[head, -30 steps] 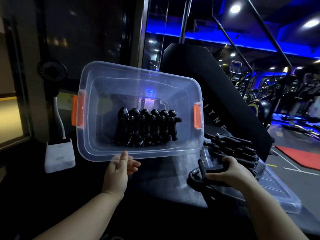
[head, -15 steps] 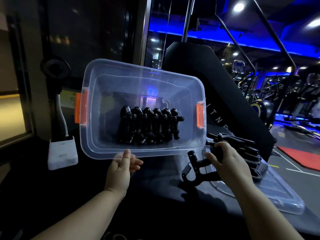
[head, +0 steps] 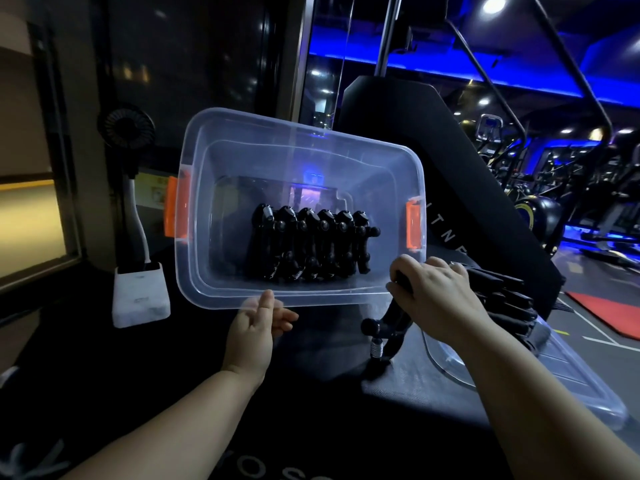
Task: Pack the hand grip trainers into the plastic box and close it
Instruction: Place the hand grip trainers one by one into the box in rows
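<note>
- The right hand (head: pixel 438 299) is closed around the handles of one black grip trainer (head: pixel 388 332). A second ago that trainer was still down by the stack on the lid; now it has been lifted and carried left, so the hand sits just beside the box's near right corner. The trainer's spring end hangs below the fist.
- The left hand (head: pixel 254 329) has barely moved. It pinches the near rim of the clear plastic box (head: pixel 242 147), thumb over the edge, the other fingers loosely curled under it, and keeps the box tipped up so its opening faces the person.
- Inside the box, a row of packed trainers (head: pixel 311 244) stands side by side against the bottom, unchanged over the last second. There is free room to the left of the row and above it.
- The orange latches (head: pixel 414 230) at both ends hang open.
- To the right, the remaining stack of trainers (head: pixel 502 299) rests on the clear lid (head: pixel 571 386), which lies flat on the dark surface (head: pixel 104 393).
- My reading: one more trainer is about to go in, several are still waiting, and the lid cannot be used until they are cleared off it, so the task looks roughly halfway.
</note>
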Tool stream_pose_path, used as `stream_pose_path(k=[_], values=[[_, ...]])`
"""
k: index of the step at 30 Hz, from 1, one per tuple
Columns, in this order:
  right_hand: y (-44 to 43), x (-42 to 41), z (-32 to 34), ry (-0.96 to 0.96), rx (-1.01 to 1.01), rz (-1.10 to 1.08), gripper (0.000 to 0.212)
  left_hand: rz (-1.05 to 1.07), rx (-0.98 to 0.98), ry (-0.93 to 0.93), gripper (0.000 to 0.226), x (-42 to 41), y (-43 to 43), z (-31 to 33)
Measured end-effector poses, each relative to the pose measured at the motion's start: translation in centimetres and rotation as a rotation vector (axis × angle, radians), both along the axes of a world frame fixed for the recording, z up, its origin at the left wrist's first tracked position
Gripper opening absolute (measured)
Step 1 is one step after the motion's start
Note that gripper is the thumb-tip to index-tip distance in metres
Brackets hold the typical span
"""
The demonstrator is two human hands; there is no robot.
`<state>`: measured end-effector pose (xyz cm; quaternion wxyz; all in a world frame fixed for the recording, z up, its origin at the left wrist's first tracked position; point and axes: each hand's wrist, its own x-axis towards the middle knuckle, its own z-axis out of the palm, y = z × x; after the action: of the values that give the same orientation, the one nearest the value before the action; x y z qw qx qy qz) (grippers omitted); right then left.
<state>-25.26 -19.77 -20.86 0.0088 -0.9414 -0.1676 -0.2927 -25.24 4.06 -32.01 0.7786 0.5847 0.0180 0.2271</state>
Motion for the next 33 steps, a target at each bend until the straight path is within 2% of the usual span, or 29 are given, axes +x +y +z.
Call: stream_pose_path(k=[5, 8, 13, 15, 18, 22, 25, 27, 33], values=[[0.9, -0.2, 0.1, -0.013, -0.032, 0.073, 0.016, -0.005, -0.019, -0.026, 0.032, 0.0, -0.1, 0.1], [1.1, -0.4, -0.2, 0.006, 0.042, 0.104, 0.022, -0.012, -0.027, -0.030, 0.032, 0.1, 0.0, 0.1], [1.1, -1.1, -1.0, 0.023, 0.168, 0.095, 0.014, -0.015, -0.024, -0.022, 0.032, 0.0, 0.0, 0.0], [1.2, -1.3, -1.6, 0.078, 0.259, 0.085, 0.021, -0.020, -0.022, -0.024, 0.033, 0.0, 0.1, 0.0], [1.4, -1.4, -2.2, 0.183, 0.377, 0.058, 0.043, -0.028, -0.020, -0.023, 0.033, -0.2, 0.0, 0.2], [1.7, -1.4, -2.6, 0.219, 0.394, 0.051, 0.055, -0.032, -0.039, -0.033, 0.032, -0.4, -0.1, 0.4], [2.1, -1.8, -2.3, 0.245, 0.408, 0.120, 0.055, -0.039, -0.040, -0.040, 0.032, -0.5, 0.0, 0.5], [2.6, -1.9, -1.6, 0.282, 0.511, 0.205, 0.052, -0.042, -0.041, -0.041, 0.032, -0.5, 0.0, 0.5], [5.0, -0.8, 1.8, 0.160, 0.648, 0.440, 0.051, -0.072, -0.050, -0.045, 0.032, -0.5, 0.1, 0.6]])
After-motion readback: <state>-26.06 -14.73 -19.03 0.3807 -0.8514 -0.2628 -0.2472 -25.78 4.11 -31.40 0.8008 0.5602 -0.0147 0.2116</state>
